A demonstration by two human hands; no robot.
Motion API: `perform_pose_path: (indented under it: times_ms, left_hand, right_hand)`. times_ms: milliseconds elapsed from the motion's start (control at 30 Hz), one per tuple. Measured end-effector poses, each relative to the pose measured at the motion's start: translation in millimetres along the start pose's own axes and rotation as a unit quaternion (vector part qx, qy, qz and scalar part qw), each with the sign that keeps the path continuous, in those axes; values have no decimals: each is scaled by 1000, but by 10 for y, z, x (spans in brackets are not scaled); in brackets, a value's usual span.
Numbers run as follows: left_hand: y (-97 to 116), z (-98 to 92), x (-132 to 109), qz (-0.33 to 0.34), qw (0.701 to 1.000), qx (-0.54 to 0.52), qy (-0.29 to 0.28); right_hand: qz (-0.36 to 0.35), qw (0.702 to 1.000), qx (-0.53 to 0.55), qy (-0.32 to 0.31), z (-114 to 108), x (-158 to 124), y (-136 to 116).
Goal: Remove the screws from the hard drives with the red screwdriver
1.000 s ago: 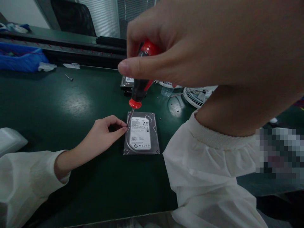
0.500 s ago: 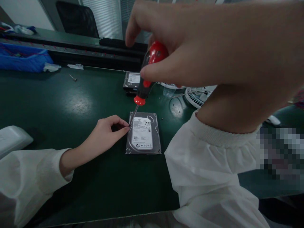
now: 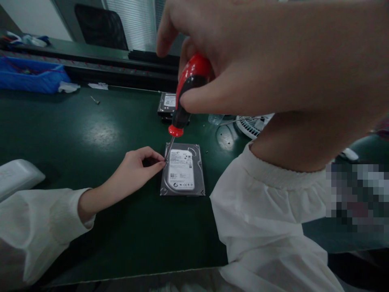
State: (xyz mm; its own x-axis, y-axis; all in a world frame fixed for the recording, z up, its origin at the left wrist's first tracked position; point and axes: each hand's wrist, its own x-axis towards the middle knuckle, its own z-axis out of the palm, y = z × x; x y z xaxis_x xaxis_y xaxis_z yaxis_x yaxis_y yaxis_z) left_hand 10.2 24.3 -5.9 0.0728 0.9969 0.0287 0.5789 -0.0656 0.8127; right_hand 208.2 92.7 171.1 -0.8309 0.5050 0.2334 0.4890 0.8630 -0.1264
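The screwdriver (image 3: 180,116) in the right hand (image 3: 234,61) is red and black. By the left hand (image 3: 136,164), the hard drive (image 3: 197,174) is grey with a white label (image 3: 181,170), and the tabletop (image 3: 133,235) beneath both hands is dark green

Your single camera rides on your head, looking forward and down across the green table (image 3: 130,235) — the hard drive (image 3: 182,172) sits just below mid-view. Your right hand (image 3: 240,61) looms close to the lens, your left hand (image 3: 133,166) farther away. The view reaches from the near table edge to the window blinds (image 3: 130,24) beyond.
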Motion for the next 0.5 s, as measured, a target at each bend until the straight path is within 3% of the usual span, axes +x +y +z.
perform_pose_path:
  times_ms: [100,167,333,500]
  left_hand:
    - [6,1,-1,8,1000,2,-2]
    - [14,8,-3,6,1000,5,2]
    - [33,17,-8,-7,1000,7,14]
    - [10,5,-6,-7,1000,11,4]
  right_hand:
    - [19,998,62,-21,118,55,86]
    - [27,998,58,-20,84,46,61]
    - [46,998,-30,-16,-156,-46,-130]
    - [63,984,-169,2,-185,-58,-147]
